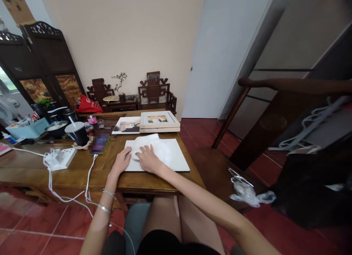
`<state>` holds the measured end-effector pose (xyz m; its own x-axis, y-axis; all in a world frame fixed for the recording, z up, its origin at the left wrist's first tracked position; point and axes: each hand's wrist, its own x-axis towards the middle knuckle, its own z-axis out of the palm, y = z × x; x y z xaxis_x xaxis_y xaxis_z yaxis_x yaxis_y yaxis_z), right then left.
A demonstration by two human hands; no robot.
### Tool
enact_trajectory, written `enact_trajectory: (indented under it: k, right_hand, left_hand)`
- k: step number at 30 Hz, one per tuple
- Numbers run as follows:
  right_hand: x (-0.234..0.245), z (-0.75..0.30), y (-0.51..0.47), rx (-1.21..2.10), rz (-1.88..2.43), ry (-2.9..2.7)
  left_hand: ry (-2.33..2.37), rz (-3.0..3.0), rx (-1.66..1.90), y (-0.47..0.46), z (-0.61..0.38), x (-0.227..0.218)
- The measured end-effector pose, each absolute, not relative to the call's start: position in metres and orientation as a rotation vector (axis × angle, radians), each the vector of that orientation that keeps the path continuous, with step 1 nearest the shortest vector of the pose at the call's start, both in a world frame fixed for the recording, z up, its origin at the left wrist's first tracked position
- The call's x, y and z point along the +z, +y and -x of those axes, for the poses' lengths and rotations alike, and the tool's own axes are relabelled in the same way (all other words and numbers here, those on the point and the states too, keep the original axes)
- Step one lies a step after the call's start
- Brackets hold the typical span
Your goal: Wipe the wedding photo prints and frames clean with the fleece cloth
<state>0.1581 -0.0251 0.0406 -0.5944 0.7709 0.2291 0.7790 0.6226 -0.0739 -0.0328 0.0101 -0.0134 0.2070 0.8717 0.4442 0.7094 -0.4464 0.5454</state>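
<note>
Seen from my head camera, I am sitting at a low wooden table point(82, 170) with a smooth brown top, my bare knees just under its near edge.

A flat white rectangular board point(176, 158) lies near the table's near right corner, matte and plain. On it sits a soft, crumpled white cloth point(154, 145), bunched into a rounded heap.

My right hand point(148, 159) lies palm down on the near part of the cloth, fingers spread a little and flat, pressing rather than gripping. My left hand point(122, 160) rests at the board's left edge, fingers loosely curled, with the thumb reaching toward the cloth; I cannot tell whether it pinches the fabric. My left wrist wears two thin bracelets point(106, 200).

Behind the board, toward the far right corner, two white picture frames point(159, 122) are stacked, the top one showing a small picture. Just left of them lies one loose photo print point(127, 125).

Left of the board is one phone point(99, 143), lying flat, with a white cable running off the near edge. Further left sits one white power strip point(62, 158) with tangled white cords. Near the phone stands one dark paper cup point(77, 133) with a pale lid.

The far left corner is crowded with pots and containers, too cluttered to count.

On the red tiled floor to my right lies one crumpled clear plastic bag point(247, 194) beside a dark wooden chair point(275, 115).
</note>
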Motion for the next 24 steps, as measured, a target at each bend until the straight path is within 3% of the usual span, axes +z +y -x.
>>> enact_trajectory:
  k: [8,18,24]
  right_hand:
    - [0.058,-0.193,-0.082,0.053,0.958,-2.813]
    - [0.050,-0.162,0.001,0.005,1.311,-2.569]
    - [0.042,-0.145,-0.042,0.046,1.084,-2.668]
  left_hand:
    - [1.486,-2.229,1.080,0.011,0.032,-0.015]
    - [1.516,-2.159,1.193,0.006,0.028,-0.002]
    - [1.515,-2.077,1.325,-0.004,0.026,0.012]
